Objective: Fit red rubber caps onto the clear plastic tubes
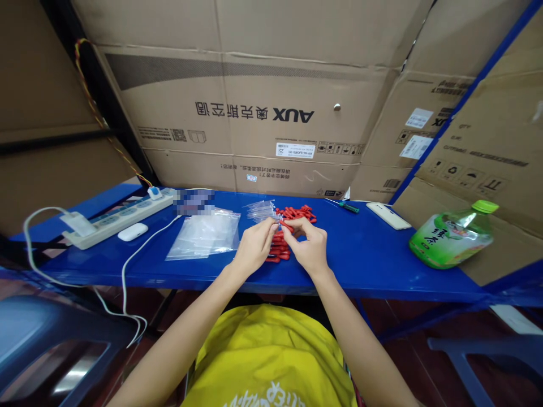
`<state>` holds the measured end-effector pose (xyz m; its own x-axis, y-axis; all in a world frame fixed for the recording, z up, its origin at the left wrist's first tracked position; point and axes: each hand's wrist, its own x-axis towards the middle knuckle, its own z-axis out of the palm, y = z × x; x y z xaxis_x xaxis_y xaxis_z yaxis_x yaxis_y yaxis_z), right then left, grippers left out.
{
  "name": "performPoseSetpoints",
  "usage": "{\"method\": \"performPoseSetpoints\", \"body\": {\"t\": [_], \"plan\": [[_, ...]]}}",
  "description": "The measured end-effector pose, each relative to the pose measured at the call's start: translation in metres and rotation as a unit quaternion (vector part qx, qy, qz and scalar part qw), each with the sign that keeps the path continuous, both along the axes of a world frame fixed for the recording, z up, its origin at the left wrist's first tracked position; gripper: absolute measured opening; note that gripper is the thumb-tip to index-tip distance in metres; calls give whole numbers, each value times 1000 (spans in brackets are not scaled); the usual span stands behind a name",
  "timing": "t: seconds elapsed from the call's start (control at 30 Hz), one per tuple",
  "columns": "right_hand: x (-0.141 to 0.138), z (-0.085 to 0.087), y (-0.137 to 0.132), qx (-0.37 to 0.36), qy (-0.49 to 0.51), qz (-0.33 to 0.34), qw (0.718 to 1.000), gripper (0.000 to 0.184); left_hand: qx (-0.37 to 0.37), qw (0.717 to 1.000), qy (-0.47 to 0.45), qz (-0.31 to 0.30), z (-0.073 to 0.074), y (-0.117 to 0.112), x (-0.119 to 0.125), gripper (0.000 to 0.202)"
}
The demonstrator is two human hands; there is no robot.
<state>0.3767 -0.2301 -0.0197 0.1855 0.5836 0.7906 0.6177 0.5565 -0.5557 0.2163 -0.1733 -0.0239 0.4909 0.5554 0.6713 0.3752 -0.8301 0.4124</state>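
Note:
My left hand (255, 244) and my right hand (310, 243) meet over the middle of the blue table. Between the thumb and fingers of my right hand is a small red handle-like piece (287, 226). The fingertips of my left hand are pinched at its left end; what they grip is too small to make out. Below my hands lies a row of red pieces (279, 250), partly covered by them. Just behind is a loose pile of similar red pieces (302, 213). Thin clear plastic pieces (260, 211) lie bunched beyond my left hand.
Clear plastic bags (207, 234) lie to the left, near a white power strip (123, 217), a white case (133, 232) and trailing white cables. A green-handled screwdriver (348, 207), a pale flat object (388, 216) and a green-labelled bottle (452, 237) are right. Cardboard (263, 79) walls the back.

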Motion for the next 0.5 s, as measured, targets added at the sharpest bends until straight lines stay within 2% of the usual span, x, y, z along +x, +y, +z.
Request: {"method": "performPoseSetpoints", "body": {"t": [0.13, 0.5], "plan": [[1, 0, 0, -10, 3, 0, 1000, 11, 14, 1000, 14, 8, -1, 2, -1, 35], [7, -3, 3, -39, 59, 57, 996, 12, 21, 999, 28, -14, -2, 3, -3, 33]]}}
